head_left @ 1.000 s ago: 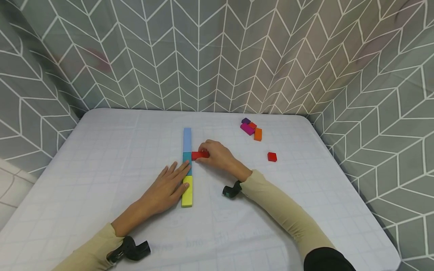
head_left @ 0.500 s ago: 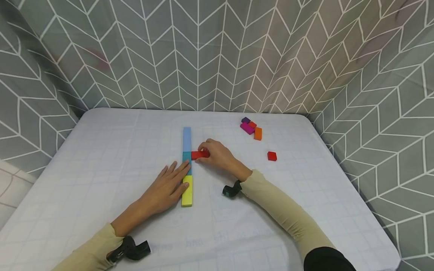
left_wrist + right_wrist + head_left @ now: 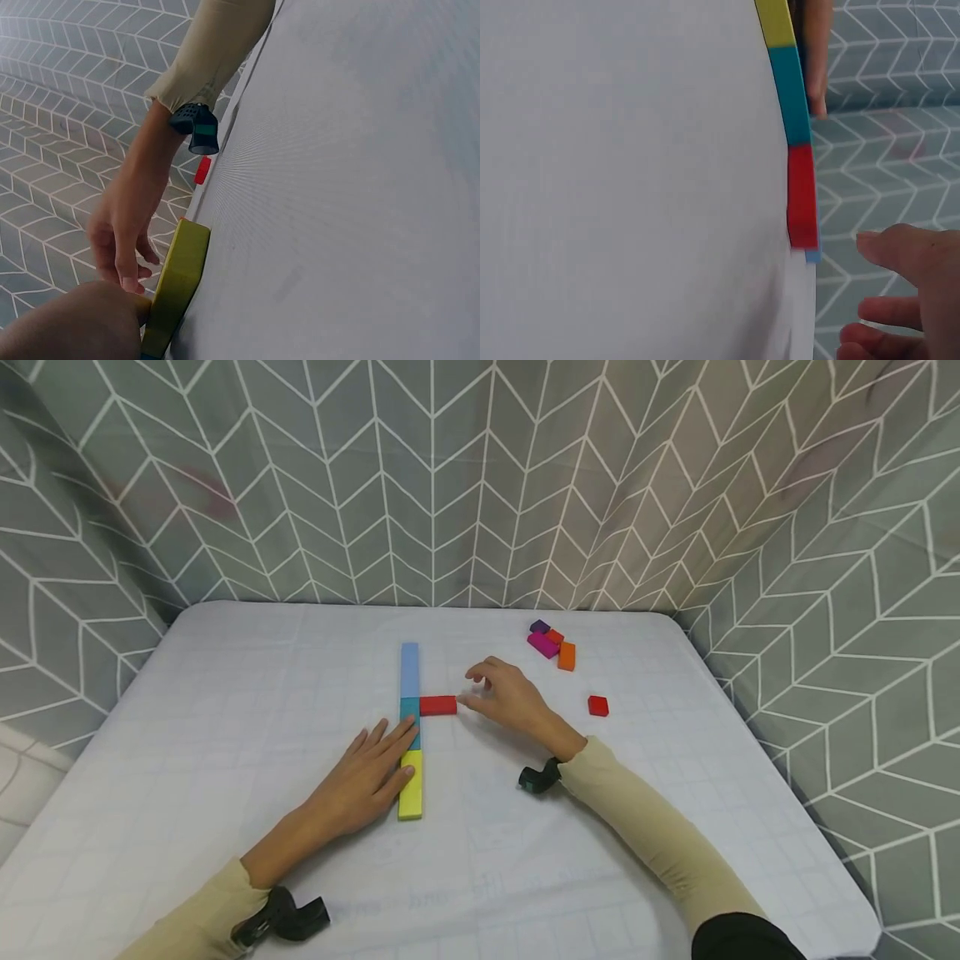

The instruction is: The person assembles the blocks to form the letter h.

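A light blue block (image 3: 409, 670), a teal block (image 3: 409, 708) and a yellow block (image 3: 410, 793) lie end to end in one straight line. Against the teal block's right side, a red block (image 3: 438, 705) juts out at a right angle. My left hand (image 3: 367, 777) lies flat with straight fingers, its fingertips resting on the teal and yellow blocks. Just right of the red block is my right hand (image 3: 510, 697), thumb and fingers apart and nothing between them. The right wrist view shows the red block (image 3: 802, 196) standing free of the right hand (image 3: 900, 292).
At the back right lie a purple block (image 3: 539, 627), a magenta block (image 3: 543, 645), a small red-orange block (image 3: 555, 636) and an orange block (image 3: 567, 657). A red cube (image 3: 597, 706) sits nearer. Patterned curtains (image 3: 465, 485) surround the white table (image 3: 225, 710).
My right hand has let go of the red block and drawn back to the right, its fingers parting. The red block stays against the teal one. My left hand keeps its place.
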`<state>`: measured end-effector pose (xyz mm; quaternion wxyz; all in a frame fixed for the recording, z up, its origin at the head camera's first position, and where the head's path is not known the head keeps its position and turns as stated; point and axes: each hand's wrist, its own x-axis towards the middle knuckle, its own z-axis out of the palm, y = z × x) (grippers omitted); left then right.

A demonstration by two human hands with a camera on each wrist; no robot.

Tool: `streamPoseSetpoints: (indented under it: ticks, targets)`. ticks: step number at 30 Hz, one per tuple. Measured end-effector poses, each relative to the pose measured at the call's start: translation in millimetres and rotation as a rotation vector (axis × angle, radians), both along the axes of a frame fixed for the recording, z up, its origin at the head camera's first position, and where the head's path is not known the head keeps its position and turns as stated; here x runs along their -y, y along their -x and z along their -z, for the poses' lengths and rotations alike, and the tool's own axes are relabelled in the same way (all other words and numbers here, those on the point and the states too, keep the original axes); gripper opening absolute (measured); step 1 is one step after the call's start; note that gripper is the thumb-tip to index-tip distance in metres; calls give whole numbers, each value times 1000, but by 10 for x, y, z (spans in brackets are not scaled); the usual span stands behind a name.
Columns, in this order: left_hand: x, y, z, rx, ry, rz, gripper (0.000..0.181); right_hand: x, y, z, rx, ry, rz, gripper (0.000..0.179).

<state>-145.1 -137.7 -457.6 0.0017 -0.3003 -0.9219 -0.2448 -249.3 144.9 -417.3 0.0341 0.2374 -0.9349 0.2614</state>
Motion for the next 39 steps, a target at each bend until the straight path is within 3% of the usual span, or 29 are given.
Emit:
streamPoseSetpoints:
  ticks: [7, 15, 27, 39]
  targets:
    - [-2, -16, 10, -30, -17, -4, 63, -431, 126, -58, -26, 18, 127, 38]
    - [-1, -12, 8, -13, -8, -5, 63, -913, 297, -55, -43, -12, 234, 42]
    - [7, -31, 9, -19, -17, -1, 62, -1315, 532, -15, 125, -83, 324, 67]
    - [0, -28, -3, -18, -11, -2, 62, -1392, 526, -1, 227, -112, 373, 63]
